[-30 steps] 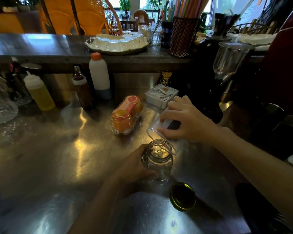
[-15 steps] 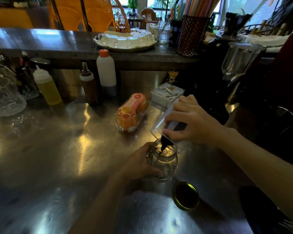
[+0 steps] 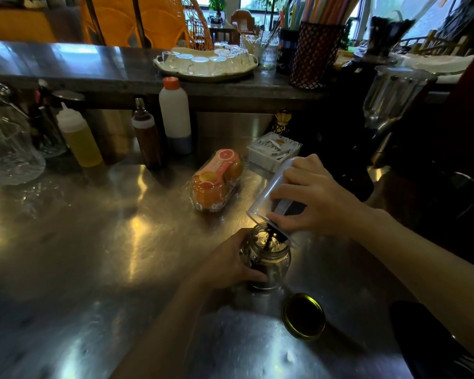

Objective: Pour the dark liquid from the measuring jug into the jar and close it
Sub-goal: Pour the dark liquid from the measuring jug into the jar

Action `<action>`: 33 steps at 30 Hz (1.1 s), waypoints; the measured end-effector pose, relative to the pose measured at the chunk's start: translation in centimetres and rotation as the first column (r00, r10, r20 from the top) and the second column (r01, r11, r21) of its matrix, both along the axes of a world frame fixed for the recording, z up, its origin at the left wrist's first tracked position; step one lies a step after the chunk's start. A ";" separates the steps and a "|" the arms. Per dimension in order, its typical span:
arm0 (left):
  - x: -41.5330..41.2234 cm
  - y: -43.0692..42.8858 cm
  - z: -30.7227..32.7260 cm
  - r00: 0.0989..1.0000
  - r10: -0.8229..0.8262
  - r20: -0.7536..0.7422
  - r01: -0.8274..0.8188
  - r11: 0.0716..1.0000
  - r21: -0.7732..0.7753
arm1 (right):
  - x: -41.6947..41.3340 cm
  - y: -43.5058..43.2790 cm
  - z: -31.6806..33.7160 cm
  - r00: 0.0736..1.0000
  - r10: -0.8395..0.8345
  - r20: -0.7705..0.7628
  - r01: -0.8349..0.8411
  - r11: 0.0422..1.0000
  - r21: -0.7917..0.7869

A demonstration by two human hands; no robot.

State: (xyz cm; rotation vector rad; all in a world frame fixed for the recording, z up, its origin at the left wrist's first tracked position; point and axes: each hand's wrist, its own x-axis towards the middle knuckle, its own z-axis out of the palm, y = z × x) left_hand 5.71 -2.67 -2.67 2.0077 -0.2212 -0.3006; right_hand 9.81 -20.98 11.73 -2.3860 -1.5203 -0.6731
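A small clear glass jar (image 3: 271,262) stands upright on the steel counter (image 3: 99,242). My left hand (image 3: 227,261) wraps around its left side. My right hand (image 3: 309,198) grips a clear plastic measuring jug (image 3: 268,195), tipped steeply with its lip over the jar's mouth. A thin dark stream runs from the jug into the jar, and dark liquid fills the jar's lower part. The jar's lid (image 3: 303,315), gold-rimmed and dark inside, lies upside down on the counter just right of the jar and nearer to me.
A plastic pack of oranges (image 3: 216,181) lies behind the jar. A white box of sachets (image 3: 274,150), a white bottle (image 3: 175,113), a brown bottle (image 3: 146,132) and a yellow squeeze bottle (image 3: 78,135) line the back. A glass bowl (image 3: 8,157) sits far left. A dark machine (image 3: 361,119) stands on the right.
The jug has tipped further and the dark liquid has begun streaming into the jar, which now holds some. My left hand has stayed on the jar.
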 end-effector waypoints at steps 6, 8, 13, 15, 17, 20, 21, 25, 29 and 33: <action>0.1 0.1 -0.3 1.000 0.000 -0.015 0.000 1.000 -0.021 | 0.1 -0.2 -0.2 0.999 0.028 0.041 -0.028 0.999 0.018; 0.1 0.1 -0.2 1.000 -0.003 -0.022 0.003 1.000 -0.023 | 0.0 -0.1 -0.3 0.996 0.052 0.073 -0.054 0.998 0.025; 0.0 0.0 0.1 1.000 -0.001 -0.014 0.000 0.999 -0.041 | 0.1 -0.1 -0.2 0.991 0.069 0.116 -0.074 0.996 0.040; 0.0 0.0 0.0 1.000 0.000 -0.015 -0.001 0.999 -0.039 | 0.2 -0.1 -0.3 0.990 0.072 0.119 -0.078 0.996 0.041; 0.0 0.0 -0.2 1.000 0.003 -0.019 -0.003 0.999 -0.033 | 0.3 -0.1 -0.4 0.988 0.084 0.128 -0.090 0.995 0.044; 0.1 0.0 -0.2 1.000 0.008 -0.030 -0.009 0.999 -0.036 | 0.4 -0.1 -0.7 0.985 0.080 0.152 -0.090 0.994 0.061; 0.1 0.0 -0.2 1.000 0.006 -0.029 -0.007 0.999 -0.032 | 0.4 -0.1 -0.8 0.985 0.081 0.153 -0.092 0.994 0.064; 0.1 0.0 -0.2 1.000 0.005 -0.019 -0.006 1.000 -0.030 | 0.4 -0.2 -0.9 0.977 0.103 0.184 -0.118 0.990 0.072; 0.0 0.0 -0.3 1.000 0.005 -0.019 -0.005 1.000 -0.018 | 0.2 -0.2 -1.0 0.974 0.110 0.198 -0.129 0.988 0.087; 0.0 0.0 -0.1 0.999 0.007 -0.032 -0.007 1.000 -0.003 | 0.1 -0.2 -1.0 0.973 0.102 0.207 -0.125 0.987 0.102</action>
